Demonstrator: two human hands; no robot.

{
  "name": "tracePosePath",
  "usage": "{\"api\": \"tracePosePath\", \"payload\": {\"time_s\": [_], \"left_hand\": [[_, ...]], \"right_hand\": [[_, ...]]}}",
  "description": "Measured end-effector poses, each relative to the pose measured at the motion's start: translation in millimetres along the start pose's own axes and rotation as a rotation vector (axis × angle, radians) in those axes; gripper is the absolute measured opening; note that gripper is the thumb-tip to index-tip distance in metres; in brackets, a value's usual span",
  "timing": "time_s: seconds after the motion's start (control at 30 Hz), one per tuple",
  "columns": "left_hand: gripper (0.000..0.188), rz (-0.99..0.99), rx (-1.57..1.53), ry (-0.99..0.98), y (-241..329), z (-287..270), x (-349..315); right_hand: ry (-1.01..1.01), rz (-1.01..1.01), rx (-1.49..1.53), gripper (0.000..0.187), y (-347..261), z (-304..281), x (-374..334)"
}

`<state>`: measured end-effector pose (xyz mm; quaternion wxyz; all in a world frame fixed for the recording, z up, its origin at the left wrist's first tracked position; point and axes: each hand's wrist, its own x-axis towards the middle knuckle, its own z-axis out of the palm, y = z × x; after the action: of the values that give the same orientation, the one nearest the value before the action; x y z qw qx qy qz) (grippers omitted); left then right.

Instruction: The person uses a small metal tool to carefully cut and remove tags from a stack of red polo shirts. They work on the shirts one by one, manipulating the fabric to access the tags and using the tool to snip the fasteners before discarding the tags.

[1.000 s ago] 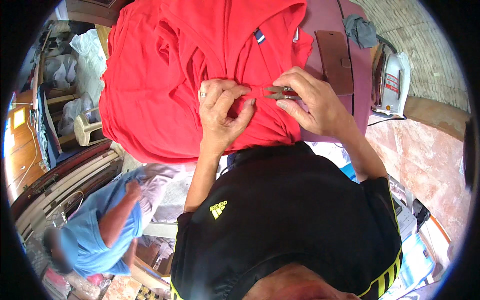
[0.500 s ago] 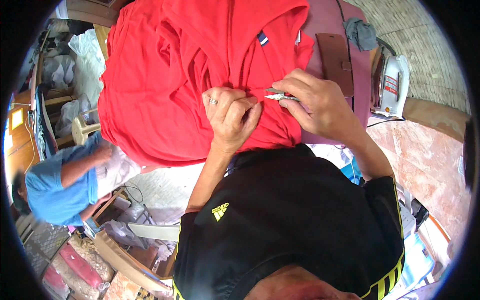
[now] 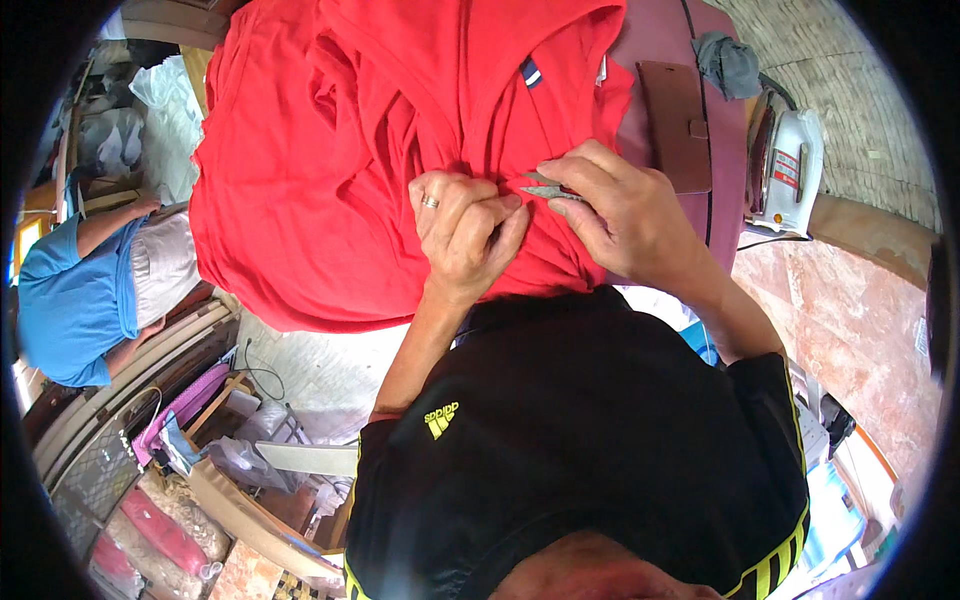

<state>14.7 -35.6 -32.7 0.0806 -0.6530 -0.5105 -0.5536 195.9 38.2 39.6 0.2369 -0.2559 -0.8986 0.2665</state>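
A large red garment (image 3: 320, 190) lies in loose folds over a mauve padded surface (image 3: 728, 190). My left hand (image 3: 465, 230), with a ring on one finger, is closed in a pinch on a bit of the red fabric. Small metal thread snips (image 3: 548, 188) sit between the thumb and fingers of my right hand (image 3: 635, 215). Their pointed blades are a little apart and face my left fingertips, just above the fabric. A small dark blue and white tab (image 3: 530, 73) shows on the garment farther up.
Right of the garment lie a brown flip case (image 3: 678, 125) and a crumpled grey cloth (image 3: 728, 65). A white iron (image 3: 793, 170) stands beyond them. At the left, a person in a blue shirt (image 3: 80, 295) is near bags and shelves. An open drawer (image 3: 260, 515) sits lower left.
The person in blue has moved farther left and turned away. My hands stay nearly in place; the snips have shifted slightly toward my left fingers.
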Motion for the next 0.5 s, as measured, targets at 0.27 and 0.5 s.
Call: {"api": "tracePosePath", "payload": {"time_s": [0.27,0.5], "left_hand": [[0.029,-0.017,-0.017,-0.002,0,0,-2],[0.022,-0.248,-0.016,-0.244,5,-17,22]], "right_hand": [[-0.053,0.055,0.123,0.020,11,-2,5],[-0.143,0.211,0.575,0.017,48,-14,15]]}}
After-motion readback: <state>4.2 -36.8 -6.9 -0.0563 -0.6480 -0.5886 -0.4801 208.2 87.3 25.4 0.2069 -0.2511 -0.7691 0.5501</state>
